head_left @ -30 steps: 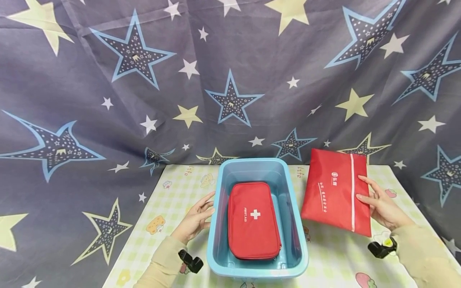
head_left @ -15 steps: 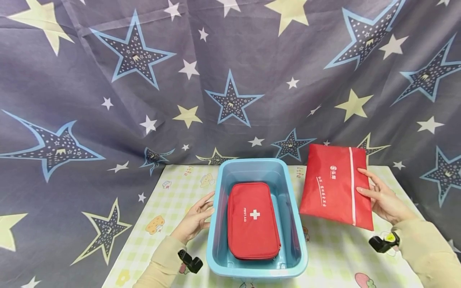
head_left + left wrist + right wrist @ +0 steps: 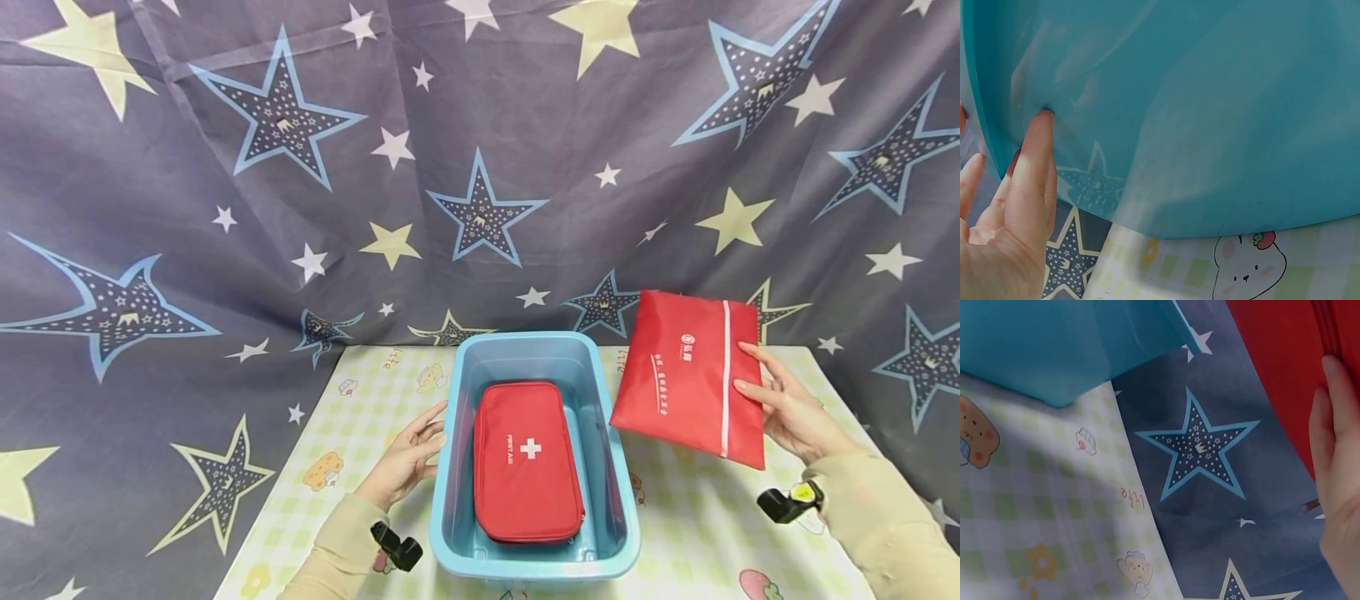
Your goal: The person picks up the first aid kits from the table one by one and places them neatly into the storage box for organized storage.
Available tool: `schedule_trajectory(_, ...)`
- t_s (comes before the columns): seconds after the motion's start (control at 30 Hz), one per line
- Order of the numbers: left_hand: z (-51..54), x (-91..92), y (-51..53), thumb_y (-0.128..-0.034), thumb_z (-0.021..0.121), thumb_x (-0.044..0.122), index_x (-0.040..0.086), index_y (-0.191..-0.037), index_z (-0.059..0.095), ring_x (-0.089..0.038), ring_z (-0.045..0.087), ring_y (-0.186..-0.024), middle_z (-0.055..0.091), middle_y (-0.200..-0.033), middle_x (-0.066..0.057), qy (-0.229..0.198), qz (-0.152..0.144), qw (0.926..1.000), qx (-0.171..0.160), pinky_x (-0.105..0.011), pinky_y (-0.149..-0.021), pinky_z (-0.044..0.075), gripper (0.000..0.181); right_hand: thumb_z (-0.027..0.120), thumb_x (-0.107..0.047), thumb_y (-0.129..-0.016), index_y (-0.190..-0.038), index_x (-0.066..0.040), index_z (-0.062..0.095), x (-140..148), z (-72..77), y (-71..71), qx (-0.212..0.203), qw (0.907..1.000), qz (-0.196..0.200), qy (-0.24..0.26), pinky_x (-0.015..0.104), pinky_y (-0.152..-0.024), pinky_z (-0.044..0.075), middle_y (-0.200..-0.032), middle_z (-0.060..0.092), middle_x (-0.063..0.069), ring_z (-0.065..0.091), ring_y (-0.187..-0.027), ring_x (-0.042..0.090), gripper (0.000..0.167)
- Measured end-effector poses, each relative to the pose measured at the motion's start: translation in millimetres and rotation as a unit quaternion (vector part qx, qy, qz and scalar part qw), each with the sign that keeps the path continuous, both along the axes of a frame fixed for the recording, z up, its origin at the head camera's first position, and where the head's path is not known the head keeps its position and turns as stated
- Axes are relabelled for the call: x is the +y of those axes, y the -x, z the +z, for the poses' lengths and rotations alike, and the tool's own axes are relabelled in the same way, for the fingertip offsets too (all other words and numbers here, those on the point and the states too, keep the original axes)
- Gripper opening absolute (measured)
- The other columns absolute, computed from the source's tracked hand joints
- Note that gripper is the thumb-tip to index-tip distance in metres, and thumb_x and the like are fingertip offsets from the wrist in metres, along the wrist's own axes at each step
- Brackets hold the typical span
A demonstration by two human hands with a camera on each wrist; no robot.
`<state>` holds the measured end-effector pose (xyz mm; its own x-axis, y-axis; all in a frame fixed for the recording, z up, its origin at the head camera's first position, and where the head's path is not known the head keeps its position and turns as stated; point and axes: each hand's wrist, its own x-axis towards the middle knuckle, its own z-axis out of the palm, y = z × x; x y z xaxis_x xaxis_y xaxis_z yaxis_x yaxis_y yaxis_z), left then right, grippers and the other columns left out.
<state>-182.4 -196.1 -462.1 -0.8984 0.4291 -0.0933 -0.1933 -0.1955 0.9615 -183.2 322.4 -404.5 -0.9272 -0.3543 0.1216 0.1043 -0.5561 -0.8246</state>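
Observation:
A flat red pouch with a white stripe and white lettering hangs tilted above the table, right of the bin. My right hand grips it by its right edge, with the thumb on the lettered face; in the right wrist view fingers lie against its other side. Inside the blue plastic bin lies a red first aid case with a white cross. At the bin's left side my left hand touches the outer wall below the rim, its fingers fairly straight, as the left wrist view also shows.
The table wears a green-and-white checked cloth with cartoon prints. Behind it hangs a dark curtain with stars. Each wrist carries a small black camera. The bin's right wall stands between the pouch and the case.
My right hand has lifted the pouch slightly and carried it a little to the left, toward the bin. My left hand, the bin and the case have stayed in place.

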Motion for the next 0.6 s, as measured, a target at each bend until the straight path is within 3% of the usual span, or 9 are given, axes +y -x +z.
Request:
schedule_trajectory(0.27, -0.6, 0.4, 0.7, -0.0986, 0.045, 0.005, 0.009, -0.152, 0.014, -0.011, 0.057, -0.109, 0.047, -0.128, 0.0, 0.003, -0.002, 1.0, 0.0, -0.033, -0.078, 0.057, 0.062, 0.036, 0.009, -0.096, -0.13, -0.026, 0.045, -9.6, 9.4, -0.8, -0.003, 0.9999, -0.006, 0.012, 0.04, -0.075, 0.058, -0.11, 0.061, 0.004, 0.067, -0.095, 0.021, 0.05)
schedule_trajectory(0.6, 1.4, 0.6, -0.9, -0.0987, 0.044, 0.005, 0.01, -0.153, 0.014, -0.011, 0.057, -0.109, 0.048, -0.128, 0.001, 0.007, 0.0, 1.0, -0.004, -0.034, -0.078, 0.057, 0.062, 0.034, 0.011, -0.096, -0.132, -0.024, 0.042, -26.6, 23.0, 3.2, 0.016, 0.9994, 0.018, 0.024, 0.041, -0.076, 0.058, -0.113, 0.061, 0.006, 0.067, -0.097, 0.023, 0.051)
